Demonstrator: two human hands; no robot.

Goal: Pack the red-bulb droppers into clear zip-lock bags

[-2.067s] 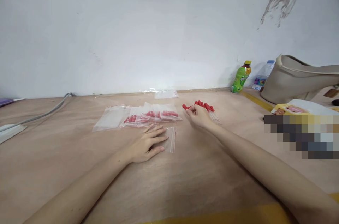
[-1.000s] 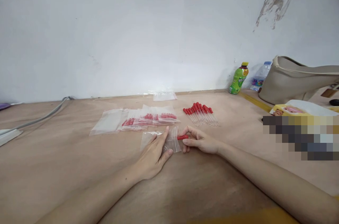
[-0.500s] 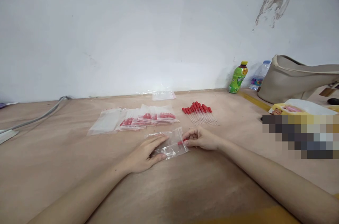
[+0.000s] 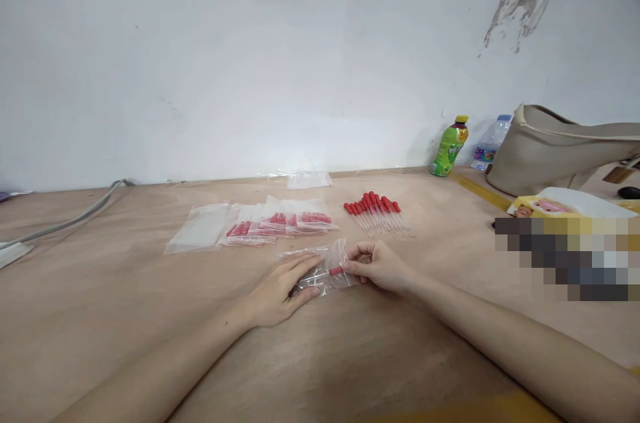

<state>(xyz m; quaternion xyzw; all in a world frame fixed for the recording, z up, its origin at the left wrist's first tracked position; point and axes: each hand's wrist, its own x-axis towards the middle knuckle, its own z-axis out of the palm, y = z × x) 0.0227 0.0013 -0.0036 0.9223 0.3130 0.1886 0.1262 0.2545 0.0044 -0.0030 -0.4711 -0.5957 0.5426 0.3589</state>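
A clear zip bag (image 4: 327, 284) lies on the table between my hands. My left hand (image 4: 283, 291) rests on the bag's left part, fingers spread with thumb apart. My right hand (image 4: 375, 266) is closed in a pinch at the bag's right, open end. Its thumb and fingers are on the red bulb end of a dropper (image 4: 335, 270), whose clear tube points left inside the bag. Behind my right hand lies a fan of red-topped droppers (image 4: 375, 204), tubes toward me. Further left, several zip bags with red-topped droppers (image 4: 273, 222) overlap in a row.
A flat zip bag (image 4: 197, 230) ends the row on the left; another bag (image 4: 307, 180) lies by the wall. A grey cable (image 4: 85, 213) runs at left. At right stand a green bottle (image 4: 449, 148), a clear bottle (image 4: 490, 144), a beige bag (image 4: 543, 153) and a yellow packet (image 4: 545, 205).
My right hand has moved slightly left, with its fingertips further over the bag's mouth and the dropper further in. My left hand has shifted a little to the right on the bag.
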